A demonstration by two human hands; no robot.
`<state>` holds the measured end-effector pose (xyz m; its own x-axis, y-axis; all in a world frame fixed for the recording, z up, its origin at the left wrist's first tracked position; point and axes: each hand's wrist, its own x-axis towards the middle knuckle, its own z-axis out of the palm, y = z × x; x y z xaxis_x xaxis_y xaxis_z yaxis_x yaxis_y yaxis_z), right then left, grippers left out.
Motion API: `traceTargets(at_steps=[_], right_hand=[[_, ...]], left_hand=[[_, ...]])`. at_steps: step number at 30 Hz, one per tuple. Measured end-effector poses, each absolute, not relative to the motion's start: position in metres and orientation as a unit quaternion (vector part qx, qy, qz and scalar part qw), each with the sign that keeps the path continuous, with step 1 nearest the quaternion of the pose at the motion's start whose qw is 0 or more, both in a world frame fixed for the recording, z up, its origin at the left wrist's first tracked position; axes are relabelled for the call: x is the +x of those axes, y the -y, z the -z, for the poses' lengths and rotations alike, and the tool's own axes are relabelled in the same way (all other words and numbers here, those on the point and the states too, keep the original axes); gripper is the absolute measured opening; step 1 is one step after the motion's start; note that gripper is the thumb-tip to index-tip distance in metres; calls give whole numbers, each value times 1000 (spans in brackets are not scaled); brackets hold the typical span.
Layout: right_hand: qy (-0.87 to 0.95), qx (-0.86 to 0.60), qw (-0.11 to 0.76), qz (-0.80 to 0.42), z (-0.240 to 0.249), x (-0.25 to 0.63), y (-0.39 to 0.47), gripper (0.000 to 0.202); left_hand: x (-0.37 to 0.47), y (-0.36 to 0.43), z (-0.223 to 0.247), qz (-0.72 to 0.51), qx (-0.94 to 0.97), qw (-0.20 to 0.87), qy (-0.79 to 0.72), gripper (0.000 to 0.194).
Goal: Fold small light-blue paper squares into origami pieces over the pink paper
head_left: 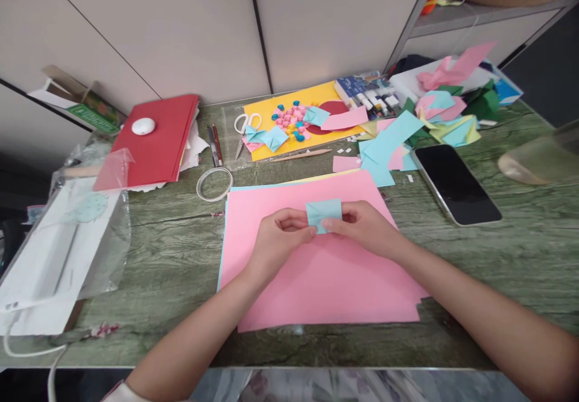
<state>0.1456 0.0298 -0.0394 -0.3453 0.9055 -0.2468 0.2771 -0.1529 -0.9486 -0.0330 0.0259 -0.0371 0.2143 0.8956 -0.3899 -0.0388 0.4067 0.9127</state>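
Note:
A small light-blue paper square [324, 210] with crease lines is held up between both hands. My left hand [284, 233] pinches its left edge, thumb in front and fingers behind. On its right edge, my right hand [359, 224] is closed too, with the thumb pressed on the paper's lower front. Beneath both hands lies a stack of large sheets, a pink sheet [316, 287] on top, with blue and yellow edges showing under it.
Behind the stack are a tape roll [215, 184], scissors [246, 128], a pencil [303, 155] and a yellow sheet [262, 113] with folded paper pieces. A phone [456, 184] and paper scraps [393, 143] lie right. A red folder [154, 131] and power strip [56, 260] are left.

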Motion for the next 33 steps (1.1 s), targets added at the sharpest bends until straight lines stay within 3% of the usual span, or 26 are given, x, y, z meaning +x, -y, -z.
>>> traceTargets(at_steps=[7,14,23,33], right_hand=[[596,-520,287,-541,38,143,-27,33],[594,-471,281,-588,35,147,-29,24],[620,-511,288,-521,36,143,-26,21],[619,-462,279,-571,32,148,-27,19]], left_hand=[[-32,-26,38,-357,428,646,-522,25],[-31,-25,35,-366,428,633,-531,23],[-31,-27,37,-373,444,641,-503,20],[-32,-25,28,-297,486,667,-480,15]])
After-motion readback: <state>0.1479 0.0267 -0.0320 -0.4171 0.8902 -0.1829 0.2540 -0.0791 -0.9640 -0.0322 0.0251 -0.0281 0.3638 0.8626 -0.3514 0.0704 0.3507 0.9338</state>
